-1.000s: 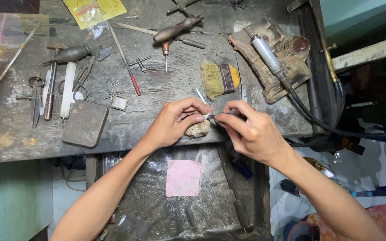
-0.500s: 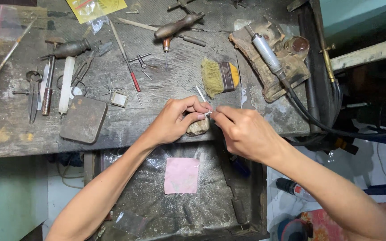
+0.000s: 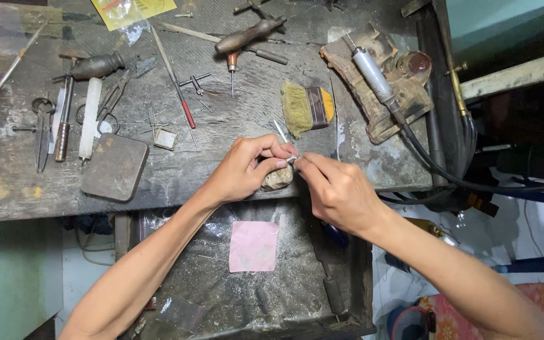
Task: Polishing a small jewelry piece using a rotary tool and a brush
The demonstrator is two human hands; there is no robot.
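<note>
Pinching a tiny silvery piece [image 3: 291, 160] between left hand [image 3: 245, 170] and right hand [image 3: 340, 192] fingertips, mid-frame, above the worn peg [image 3: 277, 179] at the bench [image 3: 221, 126] edge.

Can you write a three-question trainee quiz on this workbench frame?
1. True or false: the left hand and right hand meet fingertip to fingertip over the bench edge.
2. What lies in the tray below the hands: A pink paper square, B scissors, C brush?
3. Which tool trails a black cable at the bench's right?

Key: 1 true. 2 A. 3 the silver rotary handpiece.
</note>
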